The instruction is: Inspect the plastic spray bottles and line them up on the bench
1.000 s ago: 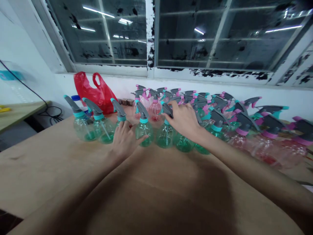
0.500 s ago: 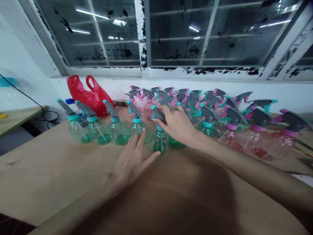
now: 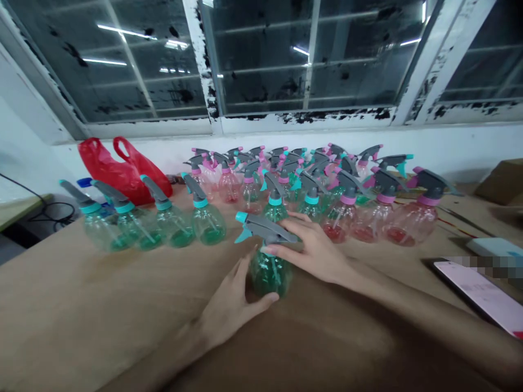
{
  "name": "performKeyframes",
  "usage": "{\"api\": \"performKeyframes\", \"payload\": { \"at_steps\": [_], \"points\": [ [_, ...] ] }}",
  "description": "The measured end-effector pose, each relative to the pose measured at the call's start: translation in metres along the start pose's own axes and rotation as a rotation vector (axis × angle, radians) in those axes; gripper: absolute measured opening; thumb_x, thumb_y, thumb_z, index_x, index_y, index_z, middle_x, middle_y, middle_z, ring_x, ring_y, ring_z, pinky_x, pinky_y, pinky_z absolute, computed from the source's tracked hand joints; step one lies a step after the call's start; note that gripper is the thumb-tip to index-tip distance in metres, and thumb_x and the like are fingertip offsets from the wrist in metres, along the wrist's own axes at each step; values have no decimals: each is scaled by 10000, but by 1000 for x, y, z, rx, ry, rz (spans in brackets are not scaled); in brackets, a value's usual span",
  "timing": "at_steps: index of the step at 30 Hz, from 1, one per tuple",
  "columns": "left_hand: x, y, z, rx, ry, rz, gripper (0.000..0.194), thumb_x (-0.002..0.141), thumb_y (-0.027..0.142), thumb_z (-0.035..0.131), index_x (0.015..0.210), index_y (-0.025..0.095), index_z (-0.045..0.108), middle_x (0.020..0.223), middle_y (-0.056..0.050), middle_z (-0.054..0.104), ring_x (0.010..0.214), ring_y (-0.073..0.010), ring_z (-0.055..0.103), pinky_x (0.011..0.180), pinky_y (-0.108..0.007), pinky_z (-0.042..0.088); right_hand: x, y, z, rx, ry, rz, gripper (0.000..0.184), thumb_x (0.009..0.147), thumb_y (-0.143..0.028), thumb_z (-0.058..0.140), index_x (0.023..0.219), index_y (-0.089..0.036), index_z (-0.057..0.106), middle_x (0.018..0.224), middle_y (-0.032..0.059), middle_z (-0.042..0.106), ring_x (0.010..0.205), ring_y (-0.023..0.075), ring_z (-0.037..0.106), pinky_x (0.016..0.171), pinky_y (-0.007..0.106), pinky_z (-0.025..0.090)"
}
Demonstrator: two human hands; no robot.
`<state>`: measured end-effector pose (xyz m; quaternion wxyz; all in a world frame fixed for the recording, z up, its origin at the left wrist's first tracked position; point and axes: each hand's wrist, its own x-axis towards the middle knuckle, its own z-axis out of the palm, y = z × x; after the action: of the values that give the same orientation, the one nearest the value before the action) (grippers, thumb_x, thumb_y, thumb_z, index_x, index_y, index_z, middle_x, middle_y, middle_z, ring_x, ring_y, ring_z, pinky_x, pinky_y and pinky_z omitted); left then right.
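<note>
A green spray bottle (image 3: 269, 277) with a grey trigger head and turquoise collar stands in front of the others, its nozzle pointing left. My right hand (image 3: 321, 253) grips it at the neck, thumb on the collar and fingers behind the head. Curved around the lower left side of the same bottle is my left hand (image 3: 231, 305), its thumb across the front near the base. To the left, several green spray bottles (image 3: 209, 226) stand in a row. Just behind the held one is another green spray bottle (image 3: 275, 201). Pink spray bottles (image 3: 376, 220) line up to the right.
More spray bottles (image 3: 229, 185) crowd the back by the wall. A red plastic bag (image 3: 126, 171) sits at back left beside a blue-capped bottle (image 3: 84, 184). On the right lie a phone (image 3: 478, 294), a white box (image 3: 496, 247) and a cardboard box (image 3: 504, 182).
My right hand has brought a green spray bottle forward out of the row, and its head has turned sideways. My left hand has moved from the row to this bottle. The view has swung right.
</note>
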<state>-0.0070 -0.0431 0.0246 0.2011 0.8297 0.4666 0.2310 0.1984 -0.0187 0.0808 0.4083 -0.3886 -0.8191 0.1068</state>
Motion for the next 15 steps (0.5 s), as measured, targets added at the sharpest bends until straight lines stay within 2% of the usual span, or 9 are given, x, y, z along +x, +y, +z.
{"api": "performKeyframes", "payload": {
  "at_steps": [4, 6, 10, 13, 15],
  "points": [
    [9, 12, 12, -73, -70, 41, 659, 803, 388, 610, 1366, 258, 293, 1236, -99, 574, 1124, -322, 552, 873, -489, 467, -16, 19, -12, 198, -109, 116, 464, 733, -442, 685, 1122, -227, 548, 1062, 44, 646, 964, 230, 599, 810, 372, 476],
    [15, 16, 19, -97, -76, 76, 642, 785, 350, 624, 1340, 248, 317, 1249, -100, 561, 1138, -319, 539, 905, -493, 447, -23, 27, -16, 296, -149, 121, 490, 752, -369, 672, 1200, -254, 509, 1065, 33, 643, 917, 213, 614, 773, 350, 492],
    [31, 23, 32, -178, -139, 192, 704, 772, 324, 626, 1372, 228, 270, 1306, -116, 514, 1178, -316, 505, 955, -494, 412, -29, 33, -19, 436, -148, 166, 490, 750, -329, 648, 1216, -261, 513, 845, 13, 665, 750, 206, 618, 638, 335, 507],
    [44, 26, 38, -216, -184, 251, 727, 753, 321, 633, 1376, 212, 274, 1302, -124, 513, 1164, -317, 515, 943, -483, 426, -28, 32, -21, 509, -83, 153, 447, 750, -353, 659, 1175, -270, 551, 973, 38, 672, 846, 225, 620, 719, 367, 510],
    [51, 25, 42, -218, -192, 267, 747, 733, 312, 637, 1379, 203, 277, 1310, -128, 505, 1159, -320, 516, 938, -478, 430, -26, 32, -22, 519, -48, 169, 414, 768, -365, 656, 1162, -281, 559, 1021, 36, 661, 836, 212, 621, 742, 374, 503]
  ]
}}
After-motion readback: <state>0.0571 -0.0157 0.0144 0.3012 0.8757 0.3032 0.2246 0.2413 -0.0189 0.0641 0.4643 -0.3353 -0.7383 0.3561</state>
